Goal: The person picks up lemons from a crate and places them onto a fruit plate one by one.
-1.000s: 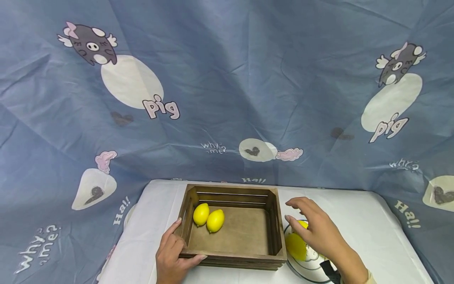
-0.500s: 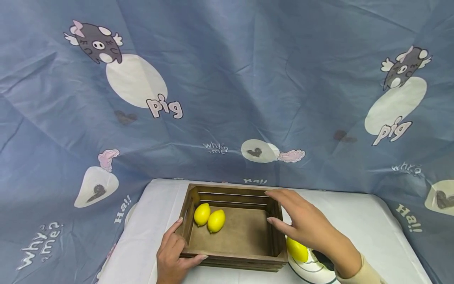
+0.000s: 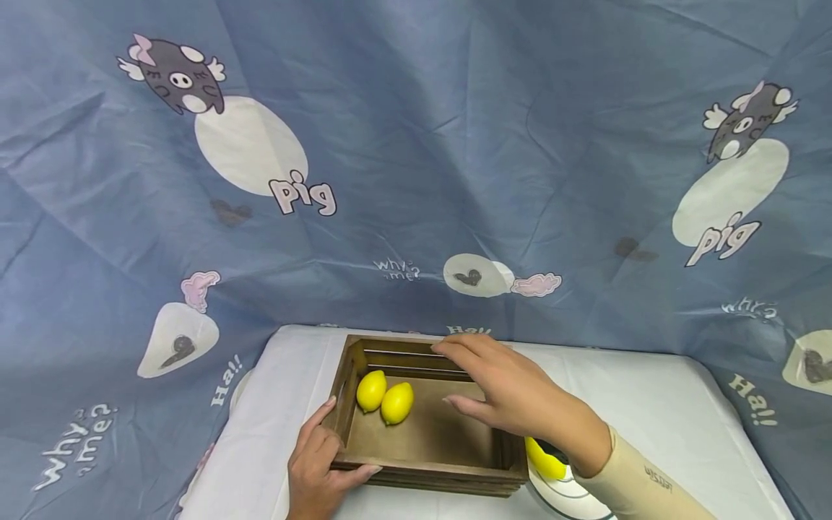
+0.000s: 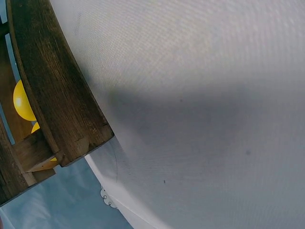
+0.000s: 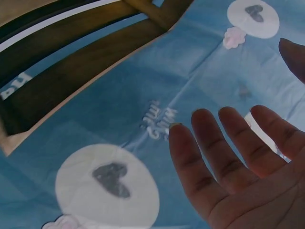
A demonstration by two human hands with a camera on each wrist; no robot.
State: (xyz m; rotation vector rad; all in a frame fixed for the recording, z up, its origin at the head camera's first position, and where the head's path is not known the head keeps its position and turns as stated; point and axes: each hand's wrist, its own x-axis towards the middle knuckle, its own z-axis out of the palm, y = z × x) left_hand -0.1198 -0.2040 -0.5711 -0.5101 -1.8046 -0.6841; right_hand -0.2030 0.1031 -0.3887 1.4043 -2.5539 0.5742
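Note:
A brown slatted wooden crate (image 3: 448, 482) stands on the white-covered table, with two lemons (image 3: 372, 391) lying side by side in its left part. At the crate's front left corner my left hand (image 3: 316, 458) grips the wood, the thumb along the front and the fingers on the left side. My right hand (image 3: 510, 386) hovers over the crate's right half, fingers relaxed and apart, thumb spread. Its palm is bare in the right wrist view. Under my right wrist, another lemon (image 3: 547, 462) shows on a plate, partly hidden by the arm.
The white plate (image 3: 572, 500) with dark rings sits close against the crate's right side. White cloth (image 3: 676, 412) covers the table, and a blue patterned curtain (image 3: 390, 159) hangs right behind its far edge.
My right hand has moved left, from above the plate to over the inside of the crate. The left hand stays on the corner, and the two lemons in the crate have not moved.

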